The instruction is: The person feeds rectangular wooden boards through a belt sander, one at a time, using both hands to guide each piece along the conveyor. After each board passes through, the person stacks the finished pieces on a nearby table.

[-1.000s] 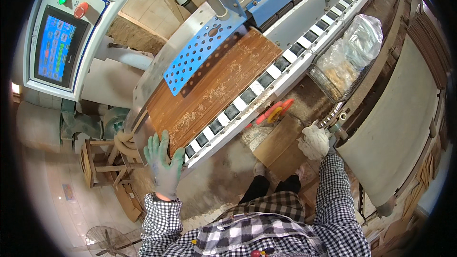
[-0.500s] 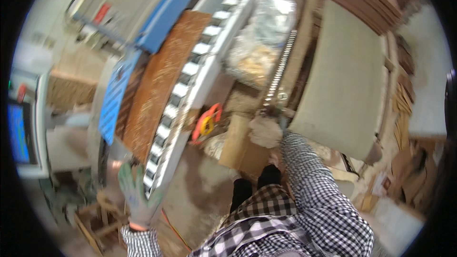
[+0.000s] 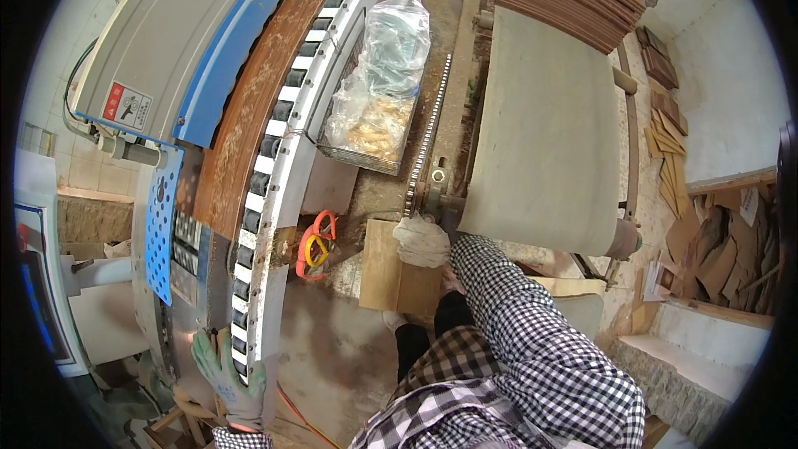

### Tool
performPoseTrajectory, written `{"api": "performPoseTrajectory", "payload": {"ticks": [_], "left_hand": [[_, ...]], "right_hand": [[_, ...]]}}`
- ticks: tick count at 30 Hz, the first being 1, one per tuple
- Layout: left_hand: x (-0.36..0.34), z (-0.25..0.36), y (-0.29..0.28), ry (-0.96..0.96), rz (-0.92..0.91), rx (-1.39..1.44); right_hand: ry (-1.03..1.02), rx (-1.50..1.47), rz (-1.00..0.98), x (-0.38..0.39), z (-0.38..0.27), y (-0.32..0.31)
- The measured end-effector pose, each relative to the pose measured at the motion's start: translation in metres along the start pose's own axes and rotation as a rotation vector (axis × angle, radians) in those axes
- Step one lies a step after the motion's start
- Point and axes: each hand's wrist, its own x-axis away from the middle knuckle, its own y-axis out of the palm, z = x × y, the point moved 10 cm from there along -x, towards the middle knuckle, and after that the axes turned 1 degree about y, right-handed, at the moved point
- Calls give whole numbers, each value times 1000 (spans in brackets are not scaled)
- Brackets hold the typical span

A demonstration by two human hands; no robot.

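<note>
A brown wood-grain board (image 3: 262, 75) lies along the machine's white rail (image 3: 285, 141) with black rollers, under the blue edge of the housing. My left hand (image 3: 229, 374), in a grey and green glove, rests with fingers apart on the near end of the bed, below the board's end. A blue perforated plate (image 3: 163, 224) stands left of it. My right hand (image 3: 422, 239), in a pale glove, is bunched on a metal fitting at the end of the belt conveyor (image 3: 536, 133); what its fingers hold is hidden. A cardboard piece (image 3: 381, 270) lies below it.
A wire basket of plastic bags (image 3: 391, 41) sits between rail and conveyor. A red and yellow tool (image 3: 316, 249) lies beside the rail. Stacked brown boards (image 3: 565, 0) rest at the conveyor's far end. Cardboard scraps (image 3: 723, 258) lie right; a control panel (image 3: 41, 283) stands left.
My view has swung right. The board has moved along the rail away from me, out from beside my left hand. My right hand stays at the conveyor's end.
</note>
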Motion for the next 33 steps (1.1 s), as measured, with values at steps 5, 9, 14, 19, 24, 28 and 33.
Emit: {"api": "performPoseTrajectory", "payload": {"ticks": [5, 9, 14, 19, 24, 28, 33], "left_hand": [[2, 1, -1, 14, 11, -30], [2, 2, 1, 23, -5, -23], [-4, 6, -4, 53, 20, -21], [1, 2, 0, 24, 20, -27], [-1, 5, -3, 71, 49, -21], [1, 4, 0, 116, 88, -29], [0, 5, 0, 125, 94, -17]], "right_hand": [[-51, -317, -194, -2, -5, 15], [-77, -373, -266, -5, -6, 21], [-125, -425, -330, -6, -6, 24], [-160, -501, -378, -11, -3, 27], [-224, -547, -296, -11, -2, 20], [-234, -520, -164, -6, 6, -6], [-222, -502, -452, -4, 7, 2]]}}
